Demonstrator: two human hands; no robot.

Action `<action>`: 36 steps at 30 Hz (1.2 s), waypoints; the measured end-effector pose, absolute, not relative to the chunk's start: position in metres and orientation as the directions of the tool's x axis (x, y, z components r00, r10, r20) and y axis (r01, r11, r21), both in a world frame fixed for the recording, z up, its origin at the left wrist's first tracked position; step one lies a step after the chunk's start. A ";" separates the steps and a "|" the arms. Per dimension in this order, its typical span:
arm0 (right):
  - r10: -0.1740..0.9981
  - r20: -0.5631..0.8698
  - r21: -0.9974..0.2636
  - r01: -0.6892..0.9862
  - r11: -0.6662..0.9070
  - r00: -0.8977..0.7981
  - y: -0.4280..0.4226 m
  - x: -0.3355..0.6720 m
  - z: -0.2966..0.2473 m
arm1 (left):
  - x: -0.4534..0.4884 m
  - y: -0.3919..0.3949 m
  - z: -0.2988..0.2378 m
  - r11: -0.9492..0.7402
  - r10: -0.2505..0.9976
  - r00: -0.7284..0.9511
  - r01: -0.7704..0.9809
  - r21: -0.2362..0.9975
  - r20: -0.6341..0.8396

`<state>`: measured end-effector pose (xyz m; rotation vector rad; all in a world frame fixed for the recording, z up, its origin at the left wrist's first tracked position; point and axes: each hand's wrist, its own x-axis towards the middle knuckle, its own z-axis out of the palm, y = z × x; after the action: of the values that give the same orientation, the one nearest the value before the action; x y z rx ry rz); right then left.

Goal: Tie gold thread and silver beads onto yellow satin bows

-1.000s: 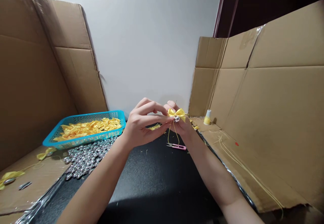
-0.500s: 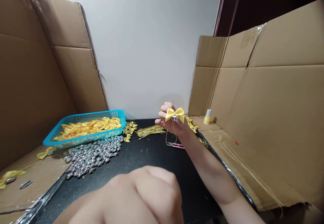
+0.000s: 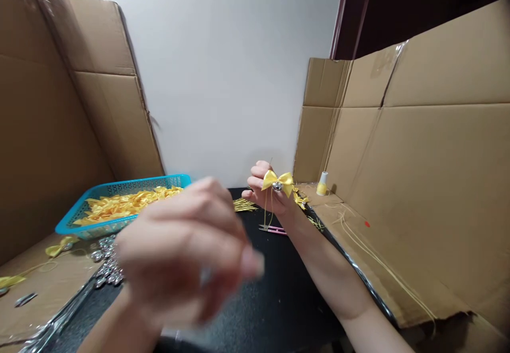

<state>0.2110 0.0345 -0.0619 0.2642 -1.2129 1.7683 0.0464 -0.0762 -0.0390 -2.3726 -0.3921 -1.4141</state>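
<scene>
My right hand [image 3: 263, 188] is closed around the back of a yellow ribbon bow [image 3: 286, 181], holding it up above the far part of the black table. At the bow's middle sits a shiny silver bell-like bead [image 3: 277, 186], with a thin gold thread [image 3: 265, 212] looping down below it. In the foreground, my left hand [image 3: 183, 246] is large and blurred, fingers curled in. Whatever lies inside its fingers, if anything, I cannot make out. Small pink-handled thread snips [image 3: 274, 230] lie on the table beneath the bow.
A blue basket [image 3: 85, 196] of yellow bows stands at left, with silver beads [image 3: 107, 268] in front. Gold ties [image 3: 245, 204] lie at the back. Cardboard panels [image 3: 438, 172] wall both sides. A small yellow-and-white bottle [image 3: 322, 184] stands at right, near loose threads [image 3: 370, 260].
My left hand has risen from the bottom edge and turned, now covering part of the beads and basket. The right hand still holds the bow, nearly in place. The view has shifted slightly.
</scene>
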 end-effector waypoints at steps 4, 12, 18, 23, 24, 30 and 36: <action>0.572 0.565 -0.701 -0.712 -0.047 -0.594 0.038 0.213 -0.062 | 0.052 -0.026 -0.013 -0.921 0.042 0.396 0.371 -0.118 0.917; 0.563 0.485 -0.784 -0.619 -0.060 -0.669 0.049 0.216 -0.068 | 0.049 -0.003 -0.017 -0.951 0.081 0.468 0.302 -0.073 0.880; 0.574 0.463 -0.816 -0.578 -0.021 -0.675 0.058 0.215 -0.075 | 0.045 0.008 -0.015 -0.927 0.047 0.552 0.335 -0.169 0.833; 0.657 0.381 -0.921 -0.329 0.209 -0.651 0.068 0.235 -0.070 | 0.035 0.011 -0.015 -0.899 0.151 0.604 0.412 -0.145 0.782; 0.702 0.402 -0.915 -0.286 0.284 -0.588 0.068 0.241 -0.066 | 0.033 0.011 -0.014 -0.886 0.185 0.610 0.443 -0.139 0.771; 0.625 0.722 -0.666 -0.052 0.744 -0.298 0.037 0.259 -0.040 | 0.030 0.009 -0.014 -0.854 0.275 0.655 0.503 -0.134 0.704; 0.541 0.676 -0.445 0.308 0.841 -0.500 0.011 0.249 -0.030 | 0.032 0.010 -0.016 -0.836 0.317 0.690 0.528 -0.153 0.651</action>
<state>0.2494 0.0109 -0.0295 -0.6181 -2.1310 0.3349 0.0315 0.0105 -0.0163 -2.5738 -0.6647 -0.9025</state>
